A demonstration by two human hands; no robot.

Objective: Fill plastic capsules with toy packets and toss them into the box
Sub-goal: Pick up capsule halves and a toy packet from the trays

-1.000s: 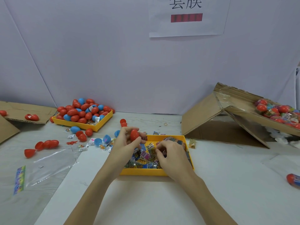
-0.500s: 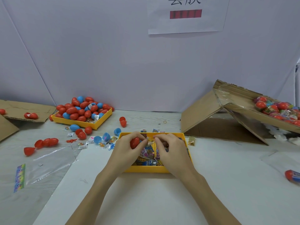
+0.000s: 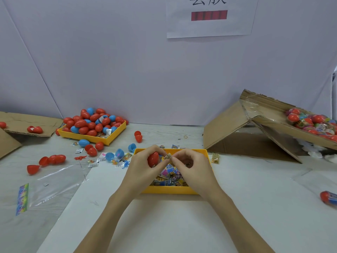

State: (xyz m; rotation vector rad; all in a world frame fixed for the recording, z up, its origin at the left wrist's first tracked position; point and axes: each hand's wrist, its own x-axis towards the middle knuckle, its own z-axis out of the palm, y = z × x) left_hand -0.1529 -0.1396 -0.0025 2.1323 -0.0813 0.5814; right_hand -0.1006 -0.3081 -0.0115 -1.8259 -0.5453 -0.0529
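A pale partition wall with a paper sign stands behind a white worktop (image 3: 237,207) scattered with toy parts. In the middle, a yellow tray (image 3: 169,189) holds a heap of small printed toy packets (image 3: 168,173). Above it, the left hand (image 3: 142,167) curls round a red capsule (image 3: 152,159), while the right hand (image 3: 193,165) pinches one folded packet (image 3: 167,156) between thumb and fingertip, right at the capsule's mouth. Both forearms reach in from the bottom edge, wrists low, hands meeting over the tray's far half.

This looks like the filling step: the packet is about to be pushed inside. The next move probably calls for tucking it fully in, closing the capsule, then tossing it right into the tilted cardboard box (image 3: 273,123), where filled capsules (image 3: 313,123) already lie. A second yellow tray (image 3: 94,137) of empty red and blue capsules (image 3: 93,121) waits at far left.
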